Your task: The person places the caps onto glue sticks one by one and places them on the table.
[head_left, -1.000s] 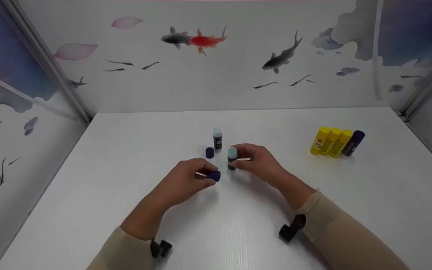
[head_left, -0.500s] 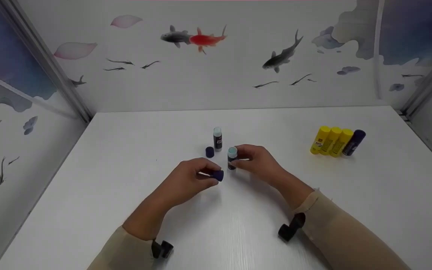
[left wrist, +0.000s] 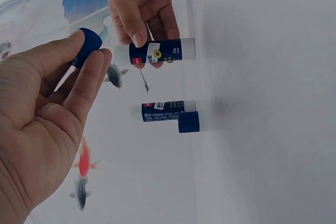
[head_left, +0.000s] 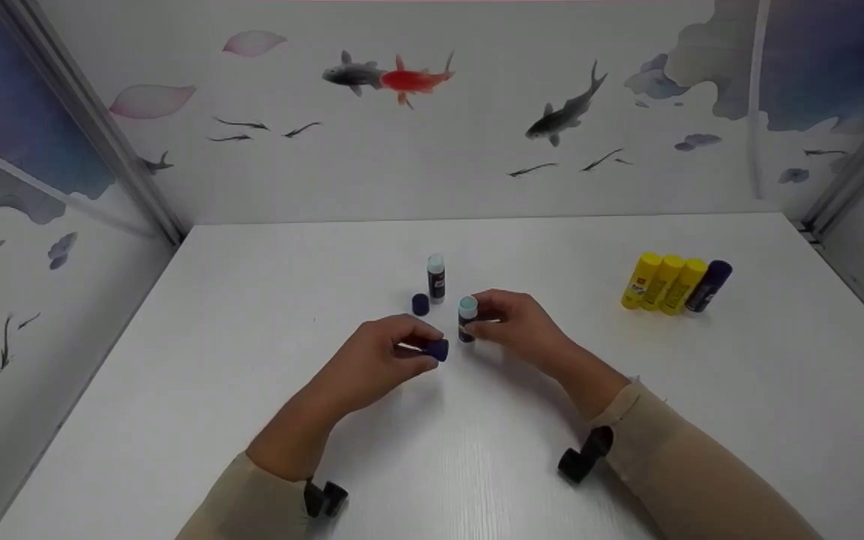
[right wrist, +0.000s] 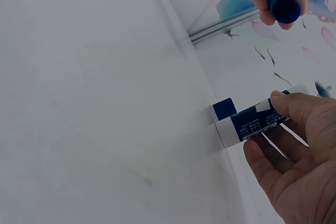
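Note:
Between thumb and fingers, my left hand point(head_left: 383, 352) pinches a dark blue glue stick cap point(left wrist: 90, 45); its hollow end shows in the right wrist view. My right hand point(head_left: 518, 322) grips an uncapped glue stick point(left wrist: 160, 51) upright by its blue label, its pale top uncovered. The cap is held a short way to the left of this glue stick, apart from it. Just behind them a second uncapped glue stick point(head_left: 436, 279) stands on the white table point(head_left: 312, 270). Beside its foot, at the front left, sits another blue cap point(head_left: 420, 304).
Toward the back right several capped glue sticks stand in a row, yellow ones point(head_left: 659, 282) and a dark blue one point(head_left: 709, 286) at the right end. A wall panel point(head_left: 462, 172) printed with fish rises along the table's back edge.
My left hand has shifted slightly right with the cap, nearer to the glue stick in my right hand. The right hand and the things on the table stay nearly the same.

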The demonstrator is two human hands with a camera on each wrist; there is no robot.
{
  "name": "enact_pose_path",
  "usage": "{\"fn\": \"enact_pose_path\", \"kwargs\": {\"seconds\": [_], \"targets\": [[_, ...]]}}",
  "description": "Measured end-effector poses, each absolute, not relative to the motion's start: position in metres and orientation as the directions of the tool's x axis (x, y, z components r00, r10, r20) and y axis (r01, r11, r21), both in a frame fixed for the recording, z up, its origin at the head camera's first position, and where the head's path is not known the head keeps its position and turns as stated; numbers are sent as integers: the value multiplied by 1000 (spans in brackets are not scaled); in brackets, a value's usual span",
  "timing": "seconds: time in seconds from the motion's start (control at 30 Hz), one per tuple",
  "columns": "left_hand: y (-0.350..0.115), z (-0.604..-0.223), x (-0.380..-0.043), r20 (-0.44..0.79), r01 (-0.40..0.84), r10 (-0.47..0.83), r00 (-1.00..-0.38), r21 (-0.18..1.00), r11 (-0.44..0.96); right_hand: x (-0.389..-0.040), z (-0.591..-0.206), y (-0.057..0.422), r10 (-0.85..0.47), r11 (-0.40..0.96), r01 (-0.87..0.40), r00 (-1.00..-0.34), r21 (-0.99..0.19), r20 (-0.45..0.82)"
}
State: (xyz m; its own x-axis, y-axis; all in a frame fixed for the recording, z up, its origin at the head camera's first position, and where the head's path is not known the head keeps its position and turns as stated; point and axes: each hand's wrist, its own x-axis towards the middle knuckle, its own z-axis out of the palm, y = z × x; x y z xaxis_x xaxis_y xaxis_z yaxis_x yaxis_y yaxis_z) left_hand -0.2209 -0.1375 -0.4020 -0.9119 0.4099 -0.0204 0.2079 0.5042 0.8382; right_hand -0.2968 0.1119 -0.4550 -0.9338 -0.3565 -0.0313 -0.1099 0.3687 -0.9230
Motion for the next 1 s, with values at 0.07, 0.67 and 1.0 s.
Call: {"fn": "enact_pose_path", "kwargs": {"seconds": [0.07,0.67,1.0], "targets": [[-137,-402,-221,-20,207,412,-911,842,498,-297,-455,113,-354,364,-104,-935,-925,-35],[-136,-401,-222,-5,218,421,-907,851,478,-281,-443,126,-354,344,-93,-935,-934,-38],[-136,-402,-219,-11,209,414,-910,852,481,-272,-437,137,-386,351,-89,-921,-932,-58]]}}
